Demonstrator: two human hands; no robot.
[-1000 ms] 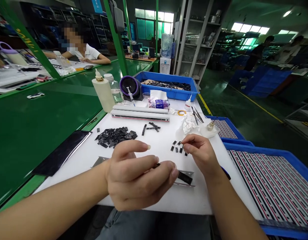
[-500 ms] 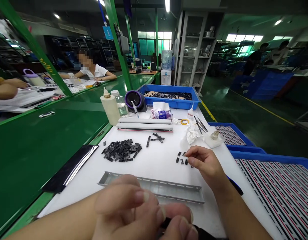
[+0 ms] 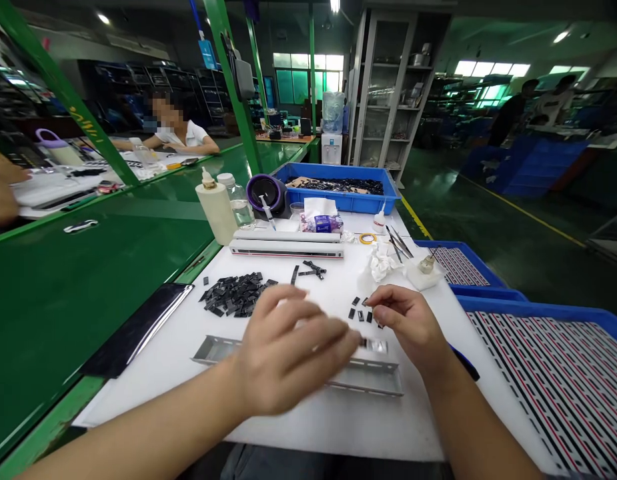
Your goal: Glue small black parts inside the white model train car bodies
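At the far left runs a glossy green bench top [image 3: 113,273], with a co-worker in a white short-sleeved shirt [image 3: 194,135] seated beyond it. Next comes a shiny black sheet [image 3: 138,330], lying slanted over the edge of the white work table [image 3: 388,432]. A cream plastic bottle with a nozzle [image 3: 216,217] stands at the table's back left, and in front of it spreads a heap of small black rectangular pieces [image 3: 233,295]. A long grey metal channel [image 3: 378,379] lies across the table, partly hidden by the left hand [image 3: 298,350], which is raised above it and blurred. Its fingers are gathered on a narrow, shiny, dark-ended strip [image 3: 375,345] that juts out past the fingertips toward the right. Behind this hand rest two long white bodies, the nearer with a red and black stripe [image 3: 288,252], and a few crossed black strips [image 3: 313,270]. Further right, a small group of separate black rectangles [image 3: 361,315] lies just beside the right hand [image 3: 411,327]. Its thumb and forefinger are bent close together over them; whether they pinch one I cannot tell. Behind it lies crumpled white tissue [image 3: 381,265], and at far right a blue tray [image 3: 518,305] holds rows of white, red and black striped panels [image 3: 543,380].
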